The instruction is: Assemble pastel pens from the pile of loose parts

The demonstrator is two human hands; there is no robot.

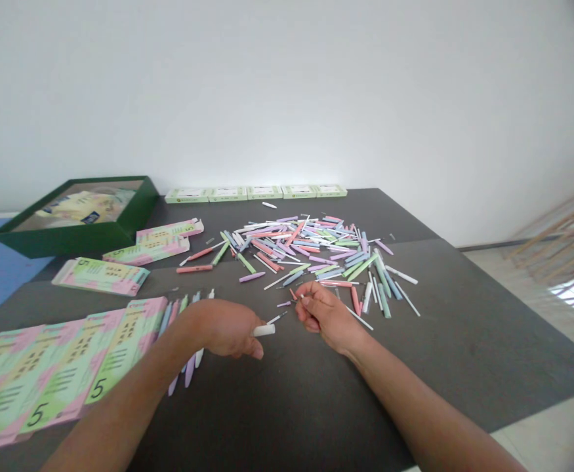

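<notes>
My left hand (227,330) is closed around a white pen barrel (264,330) whose thin tip points right. My right hand (324,313) is closed in a pinch on a small thin part at its fingertips, just right of that tip. Both hands rest low over the dark table (464,341), in front of a big heap of pastel pens and pen parts (311,252). A short row of several assembled pens (188,308) lies under my left wrist.
Pink and green flat cartons marked 5 (60,373) lie in a row at the left front, with more (100,275) behind them. A green tray (77,213) stands at the back left. Small green boxes (256,192) line the wall edge.
</notes>
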